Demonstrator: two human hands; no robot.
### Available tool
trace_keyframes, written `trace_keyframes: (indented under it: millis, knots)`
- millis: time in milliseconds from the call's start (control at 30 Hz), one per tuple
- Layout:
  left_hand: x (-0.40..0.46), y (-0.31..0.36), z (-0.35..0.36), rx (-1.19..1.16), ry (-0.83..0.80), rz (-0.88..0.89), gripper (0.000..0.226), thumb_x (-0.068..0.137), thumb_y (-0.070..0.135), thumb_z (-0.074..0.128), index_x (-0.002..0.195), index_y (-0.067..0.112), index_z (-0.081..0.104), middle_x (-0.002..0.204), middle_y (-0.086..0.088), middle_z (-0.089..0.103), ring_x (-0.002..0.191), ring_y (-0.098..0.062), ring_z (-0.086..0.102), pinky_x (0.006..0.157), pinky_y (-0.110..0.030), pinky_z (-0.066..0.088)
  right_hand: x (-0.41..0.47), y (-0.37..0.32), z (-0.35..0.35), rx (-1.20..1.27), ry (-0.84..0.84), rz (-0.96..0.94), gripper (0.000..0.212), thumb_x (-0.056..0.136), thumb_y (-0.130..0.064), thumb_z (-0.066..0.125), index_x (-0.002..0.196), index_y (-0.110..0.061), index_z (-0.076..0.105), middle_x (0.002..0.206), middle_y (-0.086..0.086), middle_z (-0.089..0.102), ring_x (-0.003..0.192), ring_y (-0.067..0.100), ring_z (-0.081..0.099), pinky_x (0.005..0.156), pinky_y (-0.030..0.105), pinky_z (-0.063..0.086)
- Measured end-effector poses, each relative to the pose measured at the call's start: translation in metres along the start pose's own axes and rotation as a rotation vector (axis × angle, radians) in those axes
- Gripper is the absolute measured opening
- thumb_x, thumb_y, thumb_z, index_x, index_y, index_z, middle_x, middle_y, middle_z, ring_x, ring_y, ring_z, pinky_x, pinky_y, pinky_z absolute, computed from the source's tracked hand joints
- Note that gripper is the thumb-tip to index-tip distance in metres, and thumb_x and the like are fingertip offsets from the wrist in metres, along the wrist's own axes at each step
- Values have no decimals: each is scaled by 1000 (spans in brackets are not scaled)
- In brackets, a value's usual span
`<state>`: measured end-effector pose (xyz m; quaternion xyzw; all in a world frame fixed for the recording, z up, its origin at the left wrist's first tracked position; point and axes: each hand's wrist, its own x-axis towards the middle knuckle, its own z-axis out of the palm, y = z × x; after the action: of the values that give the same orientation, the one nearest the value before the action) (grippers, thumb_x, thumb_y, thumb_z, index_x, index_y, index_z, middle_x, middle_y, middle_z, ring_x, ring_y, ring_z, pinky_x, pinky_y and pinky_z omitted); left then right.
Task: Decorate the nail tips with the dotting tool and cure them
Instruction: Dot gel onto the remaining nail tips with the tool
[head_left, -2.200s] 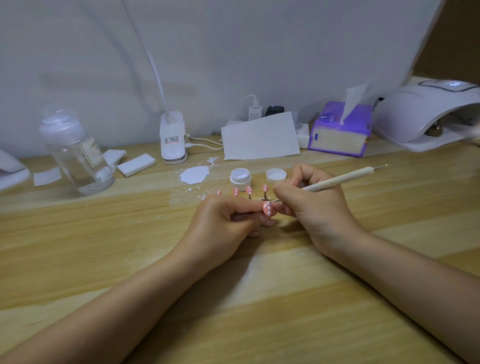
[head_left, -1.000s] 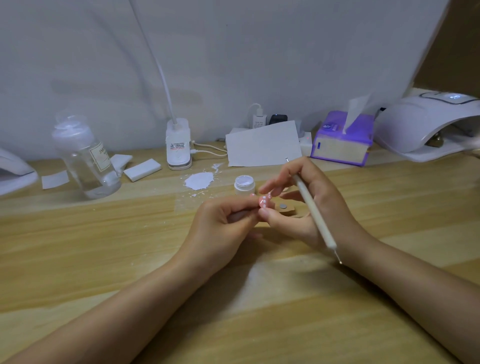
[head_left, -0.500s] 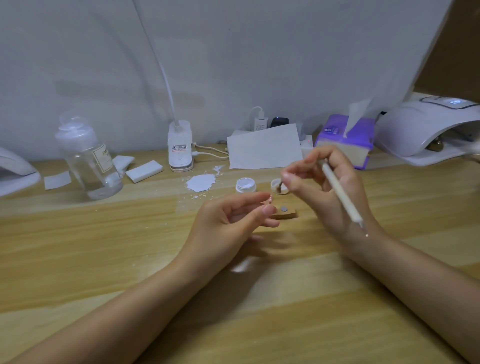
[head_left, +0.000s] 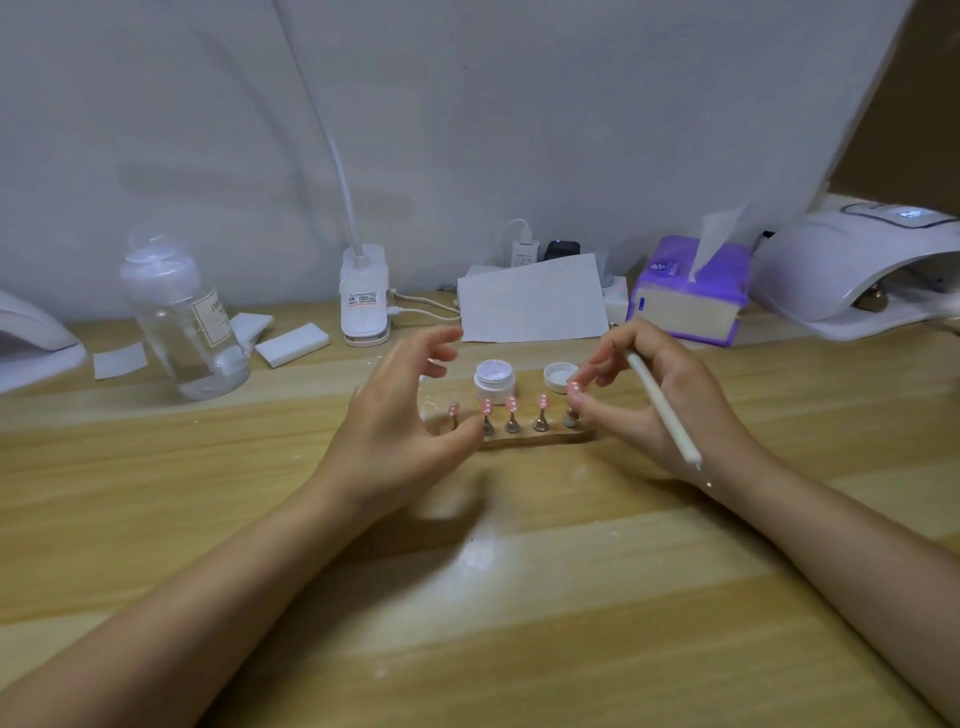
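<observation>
Wooden desk pushed against a wall draped in grey-white cloth, typical home nail setup. The right hand is doing two jobs at once: the dotting tool is tucked back along the palm, held by the curled fingers with its working end pointing toward the wrist, which frees the thumb and forefinger to pinch a pink nail tip. That tip sits right above the last peg at the right end of the wooden stand, so my guess is it's being seated back on its peg after getting its dots. Parking the tool that way keeps the wet end away from the work, smart.

Just left of that pinch, three more pink tips with white dots stand upright on their pegs, and one more peg stands further left, partly behind the other hand. The left hand has its fingers spread and relaxed, holding nothing, thumb near the left end of the stand, probably ready to steady it.

Directly behind the pinch is the loose lid, and a bit further left the open jar of white gel, close enough for quick dips. The curing lamp is well off to the right and behind the tool hand, next to the purple tissue box. Nothing's cured yet by the look of it; I'd say the whole stand goes there next.
</observation>
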<state>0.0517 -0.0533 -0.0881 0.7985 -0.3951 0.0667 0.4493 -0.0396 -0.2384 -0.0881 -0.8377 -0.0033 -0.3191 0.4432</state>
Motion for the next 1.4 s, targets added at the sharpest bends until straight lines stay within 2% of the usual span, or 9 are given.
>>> trace_keyframes:
  millis: [100, 233, 533, 633, 733, 900, 1067, 1233, 1400]
  knots:
    - [0, -5, 0, 53, -48, -33, 71, 60, 43, 62, 126, 26, 42, 102, 18, 52, 97, -6, 52, 96, -35, 39, -1, 2, 0, -21, -13, -3, 34, 70, 4, 72, 77, -21, 50, 73, -2, 62, 68, -3, 52, 70, 9, 41]
    - [0, -9, 2, 102, -103, -30, 66, 67, 42, 75, 123, 29, 43, 94, 21, 53, 89, 5, 51, 95, -38, 40, 0, 5, -1, -48, -20, 0, 34, 70, 0, 74, 76, -24, 50, 75, 4, 64, 69, -4, 53, 68, 8, 41]
    - [-1, -13, 3, 114, -138, -19, 44, 74, 29, 72, 111, 32, 50, 84, 20, 59, 83, 8, 53, 79, -13, 37, -1, 8, -3, -50, -28, 12, 29, 74, -15, 74, 85, -27, 50, 80, -4, 66, 72, 1, 54, 67, 9, 43]
    - [0, -13, 3, 118, -131, -5, 41, 75, 24, 73, 111, 27, 54, 82, 19, 59, 82, 7, 53, 76, -6, 35, 1, 5, -4, 35, 80, 62, 13, 82, -35, 54, 94, -31, 53, 75, -8, 63, 69, -3, 53, 66, 8, 40]
    - [0, -11, 3, 117, -125, 16, 41, 74, 20, 74, 110, 24, 56, 81, 22, 57, 80, 7, 52, 81, -15, 37, 4, 3, -7, 174, 224, 147, 31, 85, -42, 31, 92, -35, 61, 55, -16, 50, 55, -2, 43, 55, 9, 37]
    - [0, -7, 3, 129, -122, 69, 40, 74, 13, 74, 110, 19, 58, 79, 24, 55, 80, 0, 51, 80, -22, 39, 7, -3, -9, 129, 349, 76, 15, 92, -19, 53, 88, -31, 44, 41, -13, 42, 39, 2, 35, 43, 10, 28]
    - [0, -9, 3, 126, -126, 82, 37, 74, 10, 74, 107, 19, 59, 82, 21, 55, 80, -2, 51, 75, -9, 35, 5, -1, -11, 22, 300, 16, 25, 86, -5, 62, 87, -29, 54, 79, 1, 63, 64, 23, 52, 59, 22, 43]
    - [0, -10, 4, 106, -126, 76, 37, 74, 10, 74, 106, 21, 59, 82, 19, 56, 82, -2, 51, 77, -13, 36, 10, -8, -12, 285, 337, 140, 39, 93, 2, 36, 96, -29, 59, 88, -11, 67, 46, 2, 44, 47, 13, 39]
    - [0, -10, 5, 104, -123, 88, 36, 74, 10, 73, 104, 22, 59, 82, 20, 56, 80, -3, 51, 77, -14, 36, 19, -25, -22, 375, 356, 127, 15, 91, -10, 55, 90, -25, 58, 79, 3, 62, 42, -1, 47, 40, 15, 36]
